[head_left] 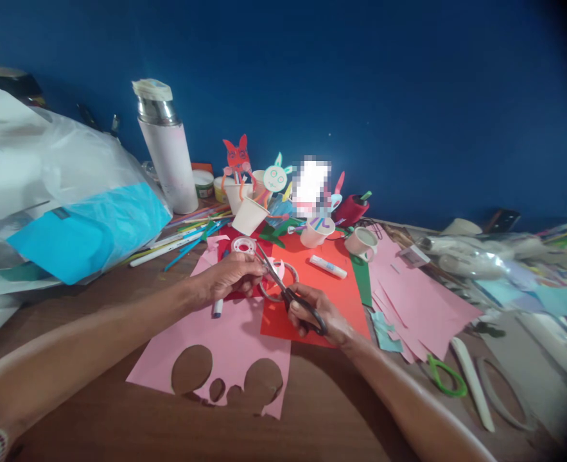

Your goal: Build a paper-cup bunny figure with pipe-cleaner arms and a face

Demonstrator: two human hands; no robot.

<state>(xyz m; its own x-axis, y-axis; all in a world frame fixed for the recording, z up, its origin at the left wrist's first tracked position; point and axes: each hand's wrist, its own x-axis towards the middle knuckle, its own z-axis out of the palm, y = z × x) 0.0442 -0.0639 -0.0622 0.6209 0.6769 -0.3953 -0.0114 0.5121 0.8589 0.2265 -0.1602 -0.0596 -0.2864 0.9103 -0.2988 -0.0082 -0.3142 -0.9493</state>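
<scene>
My right hand (312,308) grips a pair of black-handled scissors (278,279), with the blades pointing up and to the left. Close beside the blades, my left hand (242,274) has its fingers pinched on a small pink paper piece (278,266), partly hidden behind the scissors. Under both hands lie a pink sheet (235,340) with round holes cut out of it and an orange-red sheet (331,308). A white tape roll (243,246) sits just beyond my left fingers, and a grey ring (293,269) rests behind the scissors.
Paper cups (250,216) with animal-faced paper figures stand near the blue wall. A tall flask (167,154) and a plastic bag (71,173) are on the left. To the right are stacked pink sheets (422,295), a marker (328,266) and a green loop (449,378).
</scene>
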